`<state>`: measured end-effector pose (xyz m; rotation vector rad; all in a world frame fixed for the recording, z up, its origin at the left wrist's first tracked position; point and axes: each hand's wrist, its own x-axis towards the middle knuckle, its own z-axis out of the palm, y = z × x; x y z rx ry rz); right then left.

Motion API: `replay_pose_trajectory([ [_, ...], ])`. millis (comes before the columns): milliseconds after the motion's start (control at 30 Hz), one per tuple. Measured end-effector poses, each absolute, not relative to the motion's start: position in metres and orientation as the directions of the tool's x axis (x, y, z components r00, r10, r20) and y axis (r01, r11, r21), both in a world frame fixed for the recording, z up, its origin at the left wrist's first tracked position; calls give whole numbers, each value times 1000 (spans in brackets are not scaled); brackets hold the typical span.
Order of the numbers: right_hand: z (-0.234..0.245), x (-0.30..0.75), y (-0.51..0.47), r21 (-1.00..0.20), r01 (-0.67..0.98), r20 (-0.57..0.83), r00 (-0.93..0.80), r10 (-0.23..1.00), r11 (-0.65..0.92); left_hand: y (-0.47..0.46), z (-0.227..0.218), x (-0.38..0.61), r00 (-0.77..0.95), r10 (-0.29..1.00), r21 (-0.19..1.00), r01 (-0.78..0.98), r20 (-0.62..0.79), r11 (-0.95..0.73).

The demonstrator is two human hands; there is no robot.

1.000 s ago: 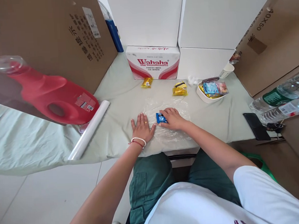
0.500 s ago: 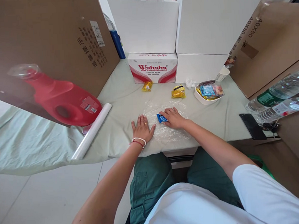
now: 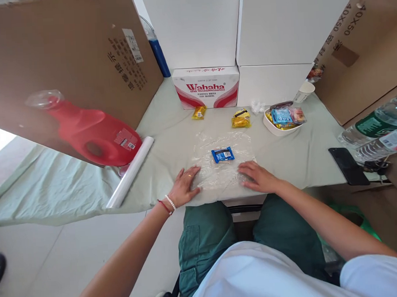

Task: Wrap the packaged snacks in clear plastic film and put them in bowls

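Note:
A blue wrapped snack [image 3: 223,154] lies on a sheet of clear plastic film [image 3: 216,178] spread over the table. At the sheet's left edge rests my left hand [image 3: 183,187], its fingers apart and nothing held. My right hand [image 3: 258,176] touches the sheet's right edge with spread fingers, also holding nothing. Beyond the film are two small yellow packets, one at the left [image 3: 199,112] and one at the right [image 3: 241,119]. To their right, a white bowl [image 3: 277,129] holds several wrapped snacks.
A roll of film [image 3: 130,172] and a red jug [image 3: 94,136] stand at the left. A Wahaha carton [image 3: 206,89] is at the back beside white boxes. Plastic bottles [image 3: 377,123], a black phone [image 3: 348,166] and a paper cup [image 3: 304,91] are on the right. Cardboard [image 3: 64,62] flanks the table.
My right hand has let go of the blue snack and moved right and nearer to me. My left hand has slid slightly nearer and turned toward the film's edge.

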<state>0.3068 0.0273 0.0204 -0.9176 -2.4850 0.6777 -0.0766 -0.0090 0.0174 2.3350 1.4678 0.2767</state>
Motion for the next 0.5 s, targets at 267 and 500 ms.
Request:
replay_pose_trajectory([
  [267, 14, 311, 42, -636, 469, 230, -643, 731, 613, 12, 24, -85, 326, 945, 642, 729, -17, -240],
  [500, 54, 302, 99, -741, 536, 108, -499, 860, 405, 78, 70, -74, 126, 990, 774, 621, 57, -123],
])
